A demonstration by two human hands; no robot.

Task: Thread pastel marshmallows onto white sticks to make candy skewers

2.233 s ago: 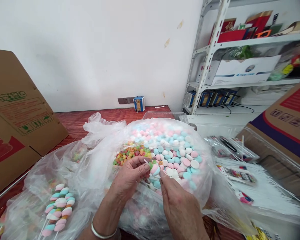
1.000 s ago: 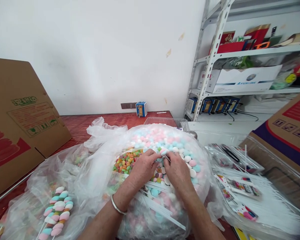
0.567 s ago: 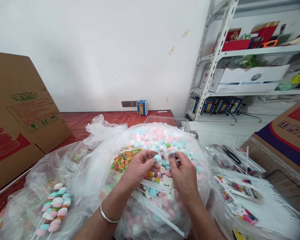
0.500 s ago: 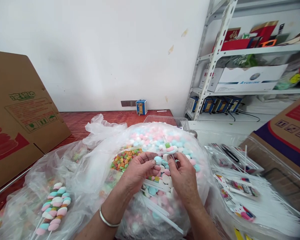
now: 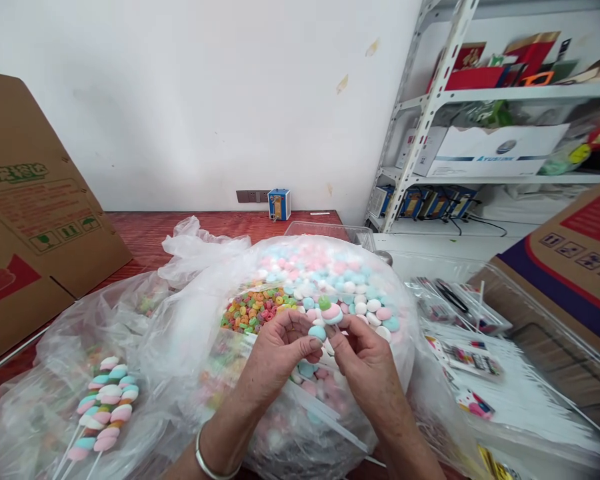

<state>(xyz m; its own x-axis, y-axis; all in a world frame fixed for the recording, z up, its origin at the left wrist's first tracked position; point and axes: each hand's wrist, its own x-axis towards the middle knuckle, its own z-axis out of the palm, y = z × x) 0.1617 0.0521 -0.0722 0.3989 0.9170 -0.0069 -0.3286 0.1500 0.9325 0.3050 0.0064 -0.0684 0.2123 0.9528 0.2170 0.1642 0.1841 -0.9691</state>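
My left hand (image 5: 280, 343) pinches a pale blue marshmallow (image 5: 317, 332) between thumb and fingertips. Close beside it, my right hand (image 5: 365, 353) is closed on a candy skewer, its stick mostly hidden by the fingers. On the skewer sit a green gummy (image 5: 325, 303) and a pink, white and blue marshmallow piece (image 5: 333, 314) below it. Both hands are over a large plastic-lined heap of pastel marshmallows (image 5: 350, 273). Ring-shaped gummies (image 5: 255, 307) fill its left part. White sticks (image 5: 325, 413) lie across the plastic in front.
Several finished marshmallow skewers (image 5: 107, 407) lie on plastic at the left. Cardboard boxes stand left (image 5: 40, 193) and right (image 5: 575, 247). A clear bin (image 5: 535, 393) at right holds white sticks and small packets. Behind are a small blue device (image 5: 279, 204) and a metal shelf (image 5: 425, 120).
The right hand's skewer has shifted slightly left, bringing its sweets nearer the blue marshmallow in my left hand. Both hands sit a little lower in view, and the camera has turned slightly.
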